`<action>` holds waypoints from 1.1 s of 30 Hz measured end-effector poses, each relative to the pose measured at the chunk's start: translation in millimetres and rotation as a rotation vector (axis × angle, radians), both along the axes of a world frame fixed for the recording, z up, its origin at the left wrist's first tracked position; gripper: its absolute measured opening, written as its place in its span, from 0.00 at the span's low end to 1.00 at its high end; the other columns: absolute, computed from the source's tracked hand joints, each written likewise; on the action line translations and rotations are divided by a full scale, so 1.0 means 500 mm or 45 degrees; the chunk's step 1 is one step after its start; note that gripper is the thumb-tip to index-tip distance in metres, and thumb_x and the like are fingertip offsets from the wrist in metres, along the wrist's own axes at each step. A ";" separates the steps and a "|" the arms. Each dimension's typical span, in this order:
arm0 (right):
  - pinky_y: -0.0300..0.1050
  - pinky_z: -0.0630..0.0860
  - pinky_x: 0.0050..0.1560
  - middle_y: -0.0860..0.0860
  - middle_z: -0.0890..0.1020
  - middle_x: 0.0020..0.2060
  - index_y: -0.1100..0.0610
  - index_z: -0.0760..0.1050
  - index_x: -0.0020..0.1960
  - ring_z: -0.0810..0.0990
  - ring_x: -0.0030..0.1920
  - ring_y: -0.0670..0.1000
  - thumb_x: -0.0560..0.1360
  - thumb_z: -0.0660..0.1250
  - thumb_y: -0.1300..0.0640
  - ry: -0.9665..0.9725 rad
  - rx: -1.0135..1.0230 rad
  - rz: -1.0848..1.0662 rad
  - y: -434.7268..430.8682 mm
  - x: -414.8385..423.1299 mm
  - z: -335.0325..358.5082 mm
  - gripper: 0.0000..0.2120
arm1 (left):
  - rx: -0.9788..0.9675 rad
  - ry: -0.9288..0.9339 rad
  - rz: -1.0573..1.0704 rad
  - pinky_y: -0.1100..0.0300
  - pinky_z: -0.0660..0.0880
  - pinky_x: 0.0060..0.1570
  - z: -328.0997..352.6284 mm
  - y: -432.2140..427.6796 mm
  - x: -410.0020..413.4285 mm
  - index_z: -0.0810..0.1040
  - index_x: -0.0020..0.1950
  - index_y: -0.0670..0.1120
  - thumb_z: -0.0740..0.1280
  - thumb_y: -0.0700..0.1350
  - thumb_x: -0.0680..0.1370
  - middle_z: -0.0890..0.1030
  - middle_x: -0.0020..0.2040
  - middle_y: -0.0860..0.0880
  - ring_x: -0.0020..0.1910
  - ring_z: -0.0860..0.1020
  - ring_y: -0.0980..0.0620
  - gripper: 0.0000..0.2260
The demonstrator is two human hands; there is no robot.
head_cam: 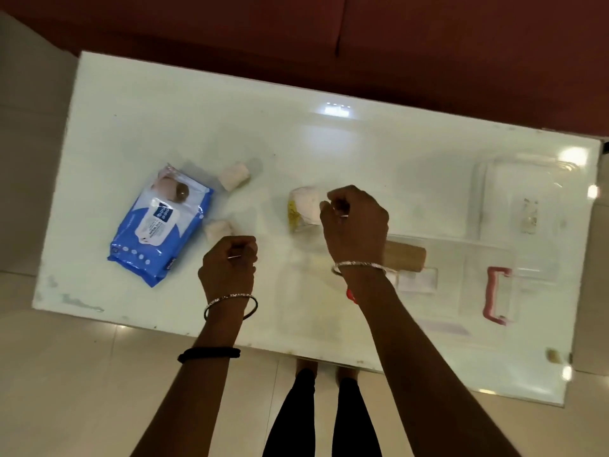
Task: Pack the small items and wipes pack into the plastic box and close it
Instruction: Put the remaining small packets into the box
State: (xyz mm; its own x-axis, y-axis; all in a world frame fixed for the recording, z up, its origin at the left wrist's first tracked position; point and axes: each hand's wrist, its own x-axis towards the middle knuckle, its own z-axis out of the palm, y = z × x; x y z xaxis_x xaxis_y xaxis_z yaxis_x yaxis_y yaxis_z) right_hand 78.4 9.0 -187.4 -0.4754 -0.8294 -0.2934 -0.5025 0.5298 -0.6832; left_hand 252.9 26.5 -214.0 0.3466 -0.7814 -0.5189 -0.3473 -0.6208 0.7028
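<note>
A blue wipes pack (145, 225) lies flat on the left of the white table (197, 120). Two small white rolls (234, 180) (219, 229) sit beside it. A larger white roll with yellow print (303, 209) stands mid-table. My right hand (356, 222) is curled into a fist right next to that roll, with nothing visibly in it. My left hand (229, 265) is a fist just below the nearer small roll, apart from it. A clear plastic box part with a red handle (497, 295) lies under my right forearm. A brown cylinder (405, 258) shows through it.
A second clear plastic piece (534, 199) lies at the table's far right; I cannot tell which piece is the lid. A small tan item (553, 355) sits at the near right corner. A dark red sofa (428, 44) runs behind the table. My legs stand at the near edge.
</note>
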 end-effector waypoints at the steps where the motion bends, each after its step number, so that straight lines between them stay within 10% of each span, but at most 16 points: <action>1: 0.49 0.77 0.54 0.52 0.82 0.49 0.57 0.79 0.55 0.81 0.50 0.52 0.73 0.69 0.54 0.005 0.041 0.012 -0.015 0.012 -0.023 0.11 | 0.001 -0.022 -0.009 0.46 0.82 0.43 -0.002 -0.007 0.010 0.82 0.46 0.48 0.69 0.40 0.74 0.82 0.36 0.49 0.36 0.82 0.50 0.04; 4: 0.49 0.72 0.57 0.54 0.75 0.60 0.57 0.71 0.65 0.75 0.60 0.58 0.73 0.69 0.50 0.046 0.192 0.028 -0.043 0.039 -0.086 0.23 | -0.028 -0.115 -0.043 0.46 0.81 0.48 -0.018 -0.019 0.036 0.82 0.47 0.48 0.69 0.41 0.74 0.83 0.41 0.46 0.41 0.83 0.46 0.04; 8: 0.50 0.73 0.59 0.56 0.75 0.61 0.57 0.68 0.67 0.75 0.61 0.60 0.68 0.74 0.48 0.015 0.307 0.023 -0.048 0.061 -0.149 0.33 | -0.119 -0.288 -0.037 0.78 0.71 0.40 -0.035 -0.018 0.051 0.82 0.50 0.44 0.70 0.39 0.73 0.84 0.46 0.47 0.41 0.80 0.53 0.06; 17: 0.36 0.76 0.44 0.48 0.83 0.51 0.54 0.77 0.59 0.82 0.47 0.50 0.62 0.80 0.49 -0.308 0.195 -0.164 -0.010 0.080 -0.137 0.28 | -0.018 -0.451 0.091 0.46 0.71 0.62 -0.078 -0.023 0.074 0.75 0.63 0.40 0.75 0.48 0.69 0.78 0.60 0.41 0.60 0.76 0.43 0.25; 24: 0.52 0.84 0.47 0.55 0.85 0.51 0.59 0.78 0.60 0.87 0.46 0.55 0.57 0.83 0.51 -0.945 0.098 -0.528 0.064 0.027 -0.020 0.34 | 0.197 -0.401 0.115 0.43 0.72 0.61 -0.100 -0.050 0.076 0.72 0.64 0.43 0.76 0.53 0.67 0.79 0.60 0.43 0.60 0.76 0.43 0.30; 33: 0.50 0.83 0.50 0.58 0.85 0.53 0.62 0.77 0.61 0.86 0.52 0.55 0.56 0.79 0.51 -1.092 -0.022 -0.823 0.160 -0.101 0.064 0.35 | 0.151 -0.300 -0.036 0.60 0.69 0.39 -0.071 -0.039 0.013 0.77 0.40 0.41 0.77 0.55 0.65 0.79 0.39 0.45 0.44 0.79 0.41 0.20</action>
